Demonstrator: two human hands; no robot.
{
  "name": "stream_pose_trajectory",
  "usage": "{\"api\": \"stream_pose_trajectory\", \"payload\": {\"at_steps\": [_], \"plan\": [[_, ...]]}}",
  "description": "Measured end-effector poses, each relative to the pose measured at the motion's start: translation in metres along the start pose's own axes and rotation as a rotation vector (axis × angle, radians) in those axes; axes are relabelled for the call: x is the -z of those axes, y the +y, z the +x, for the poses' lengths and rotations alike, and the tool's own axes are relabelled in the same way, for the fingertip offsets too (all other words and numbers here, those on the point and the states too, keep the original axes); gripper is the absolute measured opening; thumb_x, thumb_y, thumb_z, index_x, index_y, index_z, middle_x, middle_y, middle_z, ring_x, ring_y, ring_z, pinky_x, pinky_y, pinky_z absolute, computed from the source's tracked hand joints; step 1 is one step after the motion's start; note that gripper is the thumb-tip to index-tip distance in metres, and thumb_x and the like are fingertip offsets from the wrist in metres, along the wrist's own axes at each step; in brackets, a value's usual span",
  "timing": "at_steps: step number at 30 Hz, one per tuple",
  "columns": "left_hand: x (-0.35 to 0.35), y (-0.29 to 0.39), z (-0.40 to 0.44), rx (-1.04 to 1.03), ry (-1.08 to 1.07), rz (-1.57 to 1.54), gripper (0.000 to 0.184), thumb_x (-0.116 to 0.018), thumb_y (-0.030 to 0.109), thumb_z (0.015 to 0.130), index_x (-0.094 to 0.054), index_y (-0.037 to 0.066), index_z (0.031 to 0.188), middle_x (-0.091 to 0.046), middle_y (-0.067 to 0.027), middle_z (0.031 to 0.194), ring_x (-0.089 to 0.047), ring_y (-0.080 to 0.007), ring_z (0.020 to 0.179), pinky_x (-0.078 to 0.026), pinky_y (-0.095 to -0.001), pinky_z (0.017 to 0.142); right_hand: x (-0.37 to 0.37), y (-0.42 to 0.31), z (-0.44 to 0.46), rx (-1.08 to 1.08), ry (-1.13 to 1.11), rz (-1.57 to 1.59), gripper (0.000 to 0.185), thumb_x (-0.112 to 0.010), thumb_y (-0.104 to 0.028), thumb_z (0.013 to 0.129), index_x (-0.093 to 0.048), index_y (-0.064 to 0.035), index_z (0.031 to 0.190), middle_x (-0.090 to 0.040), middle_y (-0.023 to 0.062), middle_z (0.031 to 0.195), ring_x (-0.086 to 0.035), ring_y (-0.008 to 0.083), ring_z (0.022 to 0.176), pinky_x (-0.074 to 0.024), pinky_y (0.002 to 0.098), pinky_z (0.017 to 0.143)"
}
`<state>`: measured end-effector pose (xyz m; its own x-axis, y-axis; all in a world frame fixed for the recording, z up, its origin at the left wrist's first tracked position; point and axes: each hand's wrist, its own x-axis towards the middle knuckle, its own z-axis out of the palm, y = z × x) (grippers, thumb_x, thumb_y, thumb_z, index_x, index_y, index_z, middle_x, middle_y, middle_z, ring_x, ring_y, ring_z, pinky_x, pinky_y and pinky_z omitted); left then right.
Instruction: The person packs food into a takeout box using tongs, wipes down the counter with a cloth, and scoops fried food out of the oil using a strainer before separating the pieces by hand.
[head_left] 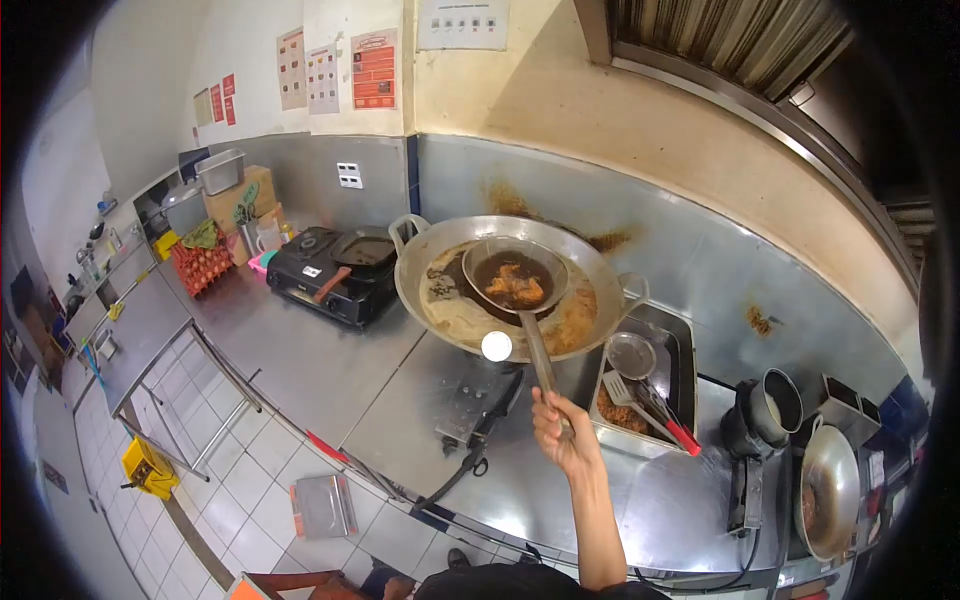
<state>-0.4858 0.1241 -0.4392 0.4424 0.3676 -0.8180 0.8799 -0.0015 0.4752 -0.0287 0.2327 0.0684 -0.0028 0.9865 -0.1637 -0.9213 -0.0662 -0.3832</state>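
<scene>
My right hand (567, 432) is closed around the long handle of a round strainer (540, 350). The strainer's bowl sits inside a large two-handled wok (412, 290) with dark, foaming oil (455, 315). Browned fried pieces (517, 287) lie in the strainer. Beneath the wok is a burner (475, 405). Right of my hand, a metal tray (665, 325) holds a small sieve (630, 355), a slotted turner (622, 395), red-handled tongs (680, 435) and brown crumbs (620, 412). I cannot make out my left hand.
On the left stand a black portable stove (335, 280), a cardboard box (240, 200) and stacked egg trays (203, 265). A pot (775, 405) and another wok (828, 490) are at right. Part of an arm (335, 588), owner unclear, shows at the bottom.
</scene>
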Motion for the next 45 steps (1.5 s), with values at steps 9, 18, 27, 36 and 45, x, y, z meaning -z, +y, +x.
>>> {"api": "stream_pose_trajectory", "payload": {"at_steps": [9, 18, 27, 36, 45], "plan": [[-0.032, -0.011, -0.032, -0.241, 0.421, 0.407, 0.017, -0.056, 0.020, 0.087, -0.065, 0.012, 0.076, -0.060, -0.0041, 0.061, -0.062, -0.0173, 0.056, -0.049, -0.0308, 0.050, 0.008, -0.005, 0.023, -0.022, -0.046, 0.052, 0.018, -0.055, -0.013, 0.095, -0.055, 0.0010, 0.107, -0.043, -0.0002, 0.066, -0.041, 0.0098, 0.051, -0.0334, 0.0236, 0.043], [-0.014, 0.015, -0.011, 0.199, 0.348, -0.208, 0.021, -0.056, 0.024, 0.089, -0.068, 0.008, 0.083, -0.065, -0.0067, 0.068, -0.065, -0.0196, 0.061, -0.053, -0.0328, 0.056, -0.034, 0.026, -0.035, 0.000, -0.002, -0.042, 0.020, -0.054, -0.017, 0.096, -0.055, -0.0001, 0.108, -0.042, -0.0012, 0.067, -0.041, 0.0099, 0.049, -0.0344, 0.0240, 0.040], [-0.017, 0.006, -0.015, 0.257, 0.302, -0.113, 0.028, -0.056, 0.029, 0.090, -0.070, 0.005, 0.091, -0.070, -0.0096, 0.077, -0.068, -0.0222, 0.067, -0.057, -0.0350, 0.063, 0.002, 0.002, 0.032, -0.023, -0.062, 0.093, 0.024, -0.051, -0.016, 0.098, -0.053, 0.0045, 0.110, -0.043, -0.0011, 0.067, -0.039, 0.0080, 0.048, -0.0337, 0.0227, 0.039], [-0.018, 0.011, -0.021, 0.316, 0.424, -0.387, 0.043, -0.055, 0.044, 0.088, -0.073, 0.005, 0.089, -0.071, -0.0129, 0.079, -0.070, -0.0243, 0.068, -0.057, -0.0385, 0.069, 0.000, 0.004, 0.039, -0.009, -0.071, 0.001, 0.020, -0.053, -0.015, 0.096, -0.052, 0.0018, 0.107, -0.043, -0.0016, 0.067, -0.041, 0.0090, 0.050, -0.0339, 0.0238, 0.042], [-0.027, 0.011, -0.010, 0.304, 0.408, -0.397, 0.040, -0.057, 0.042, 0.085, -0.073, 0.005, 0.090, -0.072, -0.0178, 0.087, -0.070, -0.0334, 0.081, -0.055, -0.0431, 0.076, -0.014, 0.016, -0.042, -0.006, -0.034, -0.038, 0.025, -0.053, -0.019, 0.097, -0.053, 0.0007, 0.113, -0.042, -0.0013, 0.067, -0.040, 0.0095, 0.048, -0.0338, 0.0244, 0.041]]}}
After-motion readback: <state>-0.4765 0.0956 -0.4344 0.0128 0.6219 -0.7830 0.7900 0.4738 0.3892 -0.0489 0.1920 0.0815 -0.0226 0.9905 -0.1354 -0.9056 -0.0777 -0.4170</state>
